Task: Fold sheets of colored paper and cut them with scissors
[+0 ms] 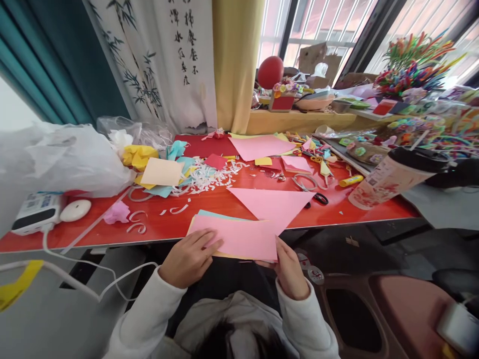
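A stack of coloured paper [243, 237], pink on top with blue and yellow edges showing beneath, lies across the front edge of the red table. My left hand [190, 257] grips its left side, fingers on top. At the right end, my right hand [288, 267] pinches the stack with the thumb above and fingers underneath. Just beyond it, a pink paper triangle [275, 204] points towards me, partly covered by the stack. Black-handled scissors [321, 198] rest by the triangle's right corner.
White paper scraps [213, 179] and crumpled yellow paper [140, 157] lie at the back left, near a white plastic bag [63, 154]. A tilted-looking drink cup [396, 177] and a yellow glue stick [351, 181] are on the right. A white cable [78, 259] hangs at the left.
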